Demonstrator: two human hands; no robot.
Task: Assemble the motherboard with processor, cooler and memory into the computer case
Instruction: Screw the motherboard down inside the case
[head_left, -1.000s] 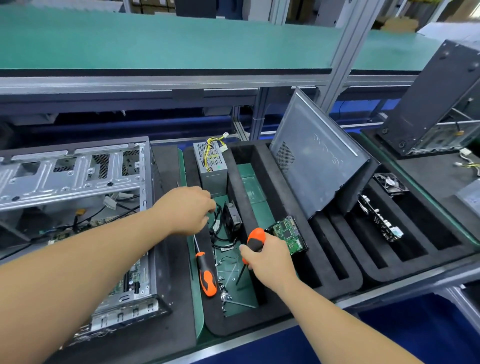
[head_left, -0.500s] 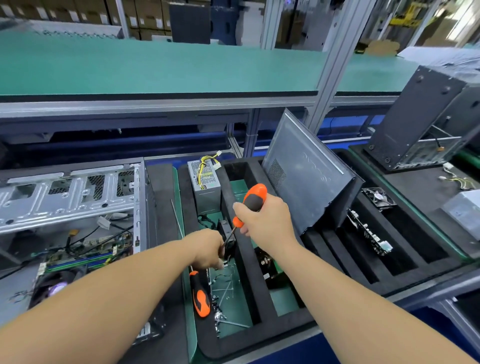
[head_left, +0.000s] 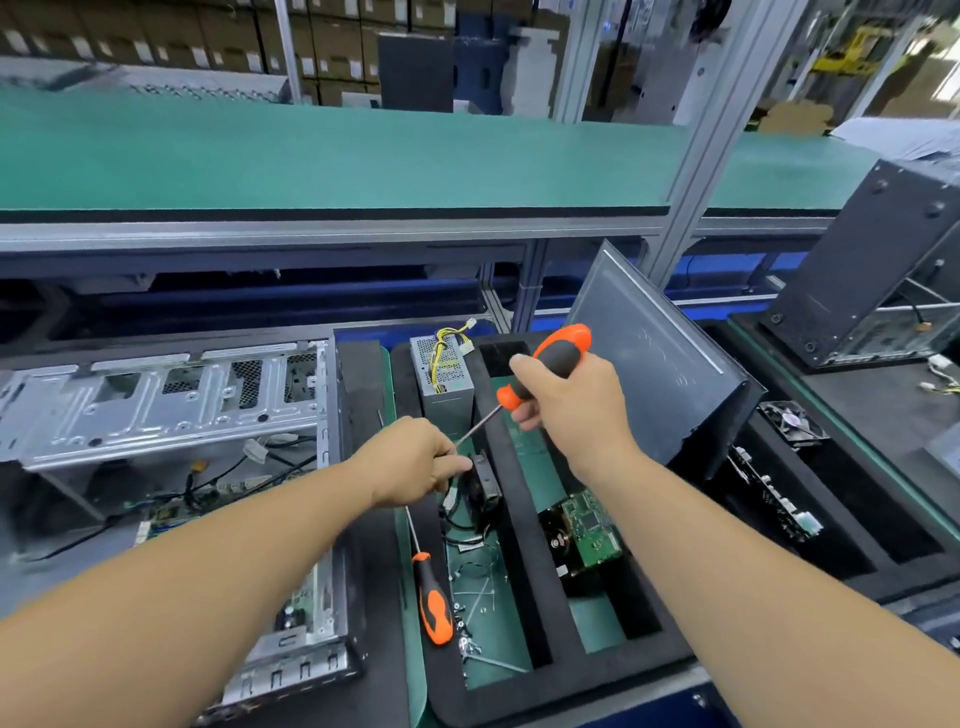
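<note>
**Both hands at the screwdriver over the foam tray**

Right hand (head_left: 574, 410) grips my raised orange-and-black screwdriver (head_left: 545, 366) by the handle, shaft slanting toward 8 o'clock. My left hand (head_left: 415, 460) pinches at the shaft's tip; whether a screw is held, I cannot tell. At 9 o'clock lies the open computer case (head_left: 171, 415), motherboard (head_left: 208, 499) inside. A second screwdriver (head_left: 434, 603) rests at 6 o'clock in the foam tray (head_left: 519, 691).
</note>
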